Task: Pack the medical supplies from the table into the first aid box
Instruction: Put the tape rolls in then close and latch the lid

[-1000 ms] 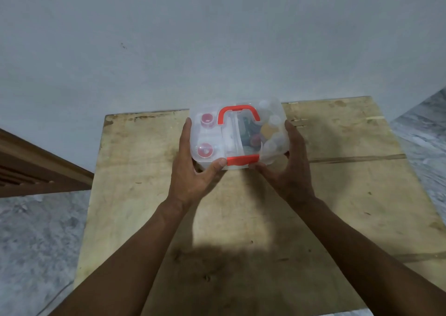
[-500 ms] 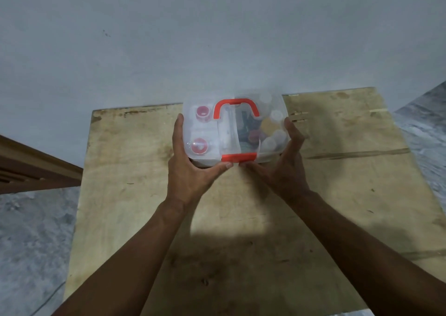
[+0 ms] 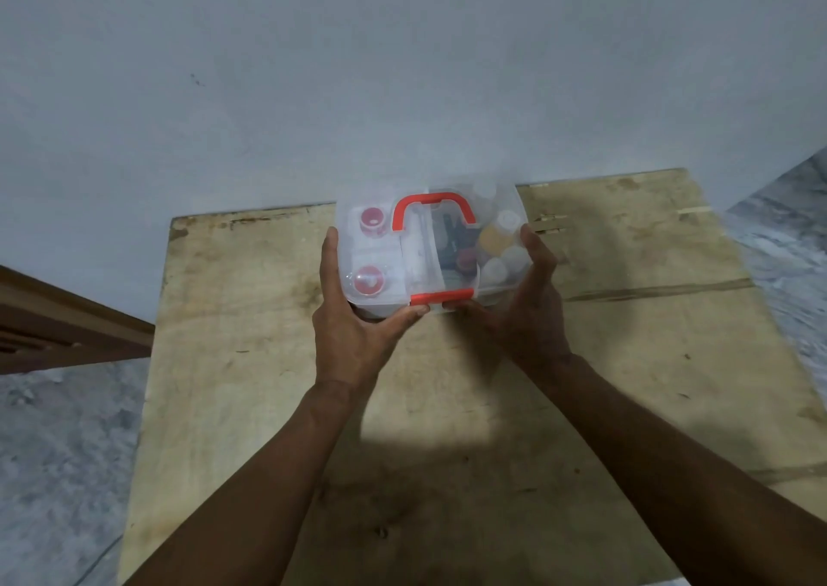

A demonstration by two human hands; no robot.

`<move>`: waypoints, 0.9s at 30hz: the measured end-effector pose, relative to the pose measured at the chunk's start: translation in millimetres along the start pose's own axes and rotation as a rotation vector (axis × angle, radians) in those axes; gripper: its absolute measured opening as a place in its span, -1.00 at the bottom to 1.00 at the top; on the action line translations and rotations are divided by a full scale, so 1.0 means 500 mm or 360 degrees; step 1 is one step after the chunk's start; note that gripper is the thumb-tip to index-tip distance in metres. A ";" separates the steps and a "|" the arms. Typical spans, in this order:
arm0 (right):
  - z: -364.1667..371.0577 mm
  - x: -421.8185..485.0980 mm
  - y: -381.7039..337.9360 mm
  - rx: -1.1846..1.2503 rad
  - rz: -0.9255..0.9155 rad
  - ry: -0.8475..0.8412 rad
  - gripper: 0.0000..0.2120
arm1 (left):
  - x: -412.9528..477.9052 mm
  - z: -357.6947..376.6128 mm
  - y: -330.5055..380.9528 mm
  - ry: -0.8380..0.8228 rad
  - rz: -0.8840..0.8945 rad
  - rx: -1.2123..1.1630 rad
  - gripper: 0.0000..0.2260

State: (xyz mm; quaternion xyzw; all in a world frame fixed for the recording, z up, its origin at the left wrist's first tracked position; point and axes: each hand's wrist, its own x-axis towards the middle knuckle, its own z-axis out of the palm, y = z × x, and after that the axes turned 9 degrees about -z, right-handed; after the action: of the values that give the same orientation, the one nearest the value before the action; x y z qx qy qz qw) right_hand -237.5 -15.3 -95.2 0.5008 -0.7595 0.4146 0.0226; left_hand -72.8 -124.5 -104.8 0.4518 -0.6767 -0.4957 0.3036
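Note:
The clear plastic first aid box (image 3: 420,267) has its lid closed, with an orange handle (image 3: 432,209) on top and an orange latch (image 3: 441,297) at the near edge. Through the lid I see two red-capped jars, white bottles and a tan-capped bottle. My left hand (image 3: 353,321) grips the box's left end, thumb under the latch. My right hand (image 3: 528,312) cups its right end, fingers spread along the side. The box is near the far edge of the wooden table (image 3: 250,361).
A pale wall rises right behind the table. A brown wooden frame (image 3: 58,321) stands at the left, and grey stone floor (image 3: 58,451) shows on both sides. No loose supplies lie on the tabletop.
The box, held in both hands, has shifted slightly away from me toward the table's far edge. The right hand's fingers have spread along the box's side.

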 end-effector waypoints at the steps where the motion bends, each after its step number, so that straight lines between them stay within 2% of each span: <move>1: -0.003 0.002 -0.005 0.0016 -0.0017 0.0013 -0.08 | -0.001 -0.001 0.002 -0.0012 -0.0008 -0.0002 -0.01; 8: -0.035 0.011 -0.036 0.0298 0.0093 0.0009 -0.04 | -0.007 -0.014 0.018 -0.0055 -0.0066 -0.0087 0.07; 10: -0.047 0.024 -0.053 0.0469 0.0027 0.0019 -0.14 | -0.004 -0.021 0.025 -0.0069 -0.0078 -0.0102 0.06; 13: -0.063 0.036 -0.085 0.0631 -0.0007 -0.0074 -0.41 | -0.001 -0.024 0.027 -0.0093 -0.0039 -0.0124 -0.02; 17: -0.062 0.040 -0.089 0.0825 0.0130 -0.0141 -0.48 | 0.003 -0.024 0.028 -0.0082 -0.0010 -0.0119 -0.04; 25: -0.048 0.091 -0.073 0.0847 0.0270 -0.0223 -0.54 | 0.037 -0.024 0.044 -0.0012 -0.0040 -0.0114 -0.03; 27: -0.043 0.105 -0.058 0.0773 0.0225 -0.0275 -0.59 | 0.051 -0.027 0.046 -0.0006 -0.0066 -0.0117 0.01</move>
State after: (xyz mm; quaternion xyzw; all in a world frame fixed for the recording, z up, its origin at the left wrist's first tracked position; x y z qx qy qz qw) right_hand -249.4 -44.9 -40.0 0.4708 -0.6698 0.5410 -0.1922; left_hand -78.8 -150.8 -79.8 0.4533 -0.6491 -0.5273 0.3085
